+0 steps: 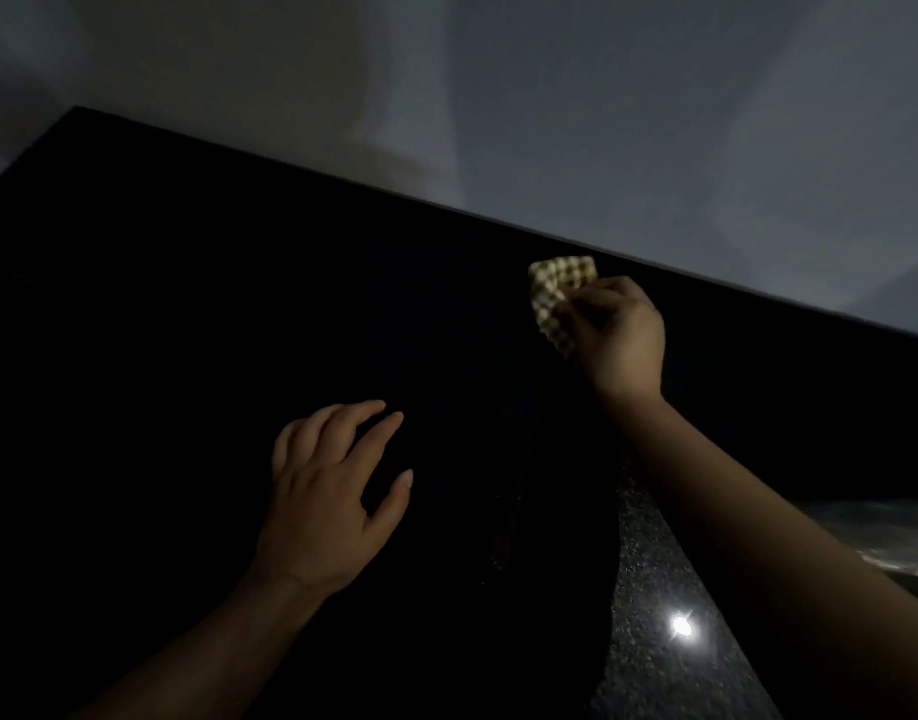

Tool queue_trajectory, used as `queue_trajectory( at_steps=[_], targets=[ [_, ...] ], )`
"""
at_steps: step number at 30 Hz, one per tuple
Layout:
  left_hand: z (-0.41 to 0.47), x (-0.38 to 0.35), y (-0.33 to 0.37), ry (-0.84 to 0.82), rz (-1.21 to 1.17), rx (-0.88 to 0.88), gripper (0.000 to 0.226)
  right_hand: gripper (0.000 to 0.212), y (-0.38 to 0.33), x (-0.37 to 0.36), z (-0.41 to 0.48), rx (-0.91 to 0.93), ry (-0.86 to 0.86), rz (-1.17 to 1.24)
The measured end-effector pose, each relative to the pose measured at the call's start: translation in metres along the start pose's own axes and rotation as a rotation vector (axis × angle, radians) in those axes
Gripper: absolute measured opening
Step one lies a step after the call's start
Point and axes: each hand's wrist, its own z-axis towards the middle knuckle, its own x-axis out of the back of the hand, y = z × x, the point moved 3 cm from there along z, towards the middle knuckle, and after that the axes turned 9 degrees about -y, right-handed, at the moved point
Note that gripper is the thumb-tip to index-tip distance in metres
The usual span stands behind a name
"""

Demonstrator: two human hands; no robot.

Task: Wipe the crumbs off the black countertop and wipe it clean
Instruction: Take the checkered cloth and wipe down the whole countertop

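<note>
Mid-wipe, I'd say: right hand (620, 335) has its grip pinched on a small checkered yellow-green cloth (553, 298) at the far edge of the glossy black stone surface (187, 304). Meanwhile the left hand (327, 501) is spread loose, holding nothing. Too dark to spot crumbs; next move probably needs a firm pull nearward.

Left forearm (202, 641) and right forearm (758, 537) seem bare.
</note>
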Motion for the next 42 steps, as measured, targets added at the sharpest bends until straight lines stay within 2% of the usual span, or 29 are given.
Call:
queue_trajectory(
  at_steps=[5,10,13,15,18,21,26,31,37,42],
  targets=[
    [0.001,0.000,0.000,0.007,0.016,0.007,0.053,0.026,-0.010,-0.013,-0.025,-0.094,0.003,0.041],
    [0.000,0.000,0.001,0.006,0.032,0.012,0.053,0.014,-0.024,-0.020,-0.077,-0.045,-0.040,0.067],
    [0.000,0.000,0.001,0.006,0.040,0.017,0.054,0.006,-0.028,-0.018,-0.094,-0.069,-0.112,0.217],
    [0.000,0.000,0.002,0.015,0.038,0.013,0.054,0.008,-0.029,-0.007,-0.087,-0.094,-0.044,0.279],
    [-0.001,-0.001,0.002,0.031,0.034,0.008,0.054,0.006,-0.018,0.011,-0.062,-0.133,0.096,0.131],
    [-0.001,-0.001,0.001,0.039,0.042,0.005,0.054,0.013,-0.007,0.002,-0.056,-0.171,0.017,0.026],
    [0.000,-0.002,0.000,0.043,0.045,0.016,0.053,0.009,-0.023,-0.014,-0.102,-0.113,-0.018,0.071],
    [0.000,-0.003,-0.001,0.043,0.072,0.027,0.053,0.010,-0.044,-0.013,-0.163,-0.048,-0.181,0.093],
    [-0.001,-0.003,-0.001,0.062,0.061,-0.003,0.054,0.015,-0.034,0.010,-0.156,-0.118,-0.006,0.038],
    [0.000,-0.004,-0.002,0.069,0.074,0.012,0.054,0.014,-0.043,-0.005,-0.172,-0.133,-0.042,0.037]
  ],
)
